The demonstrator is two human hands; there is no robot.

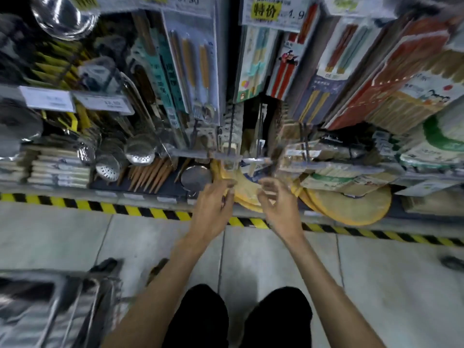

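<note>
Reaching low to the bottom shelf (140, 197), the person has a hand at each side of the round yellow mats (244, 193), which lean stacked under hanging chopstick packs (334, 59), probably to part one from the stack. The left hand (213, 209) touches the front rim with its fingers; blur hides any pinch. The right hand (280, 208) hovers with fingers loosely curled, empty.

left arm (160, 277) bare, reaching from 7 o'clock toward 12 | left hand (213, 209) back up, fingers bent forward, thumb near fingertips, grip blurred | right arm (324, 280) bare, reaching from 5 o'clock toward 11 | right hand (278, 209) just at left's 3 o'clock, fingers loosely curled, apart
</note>
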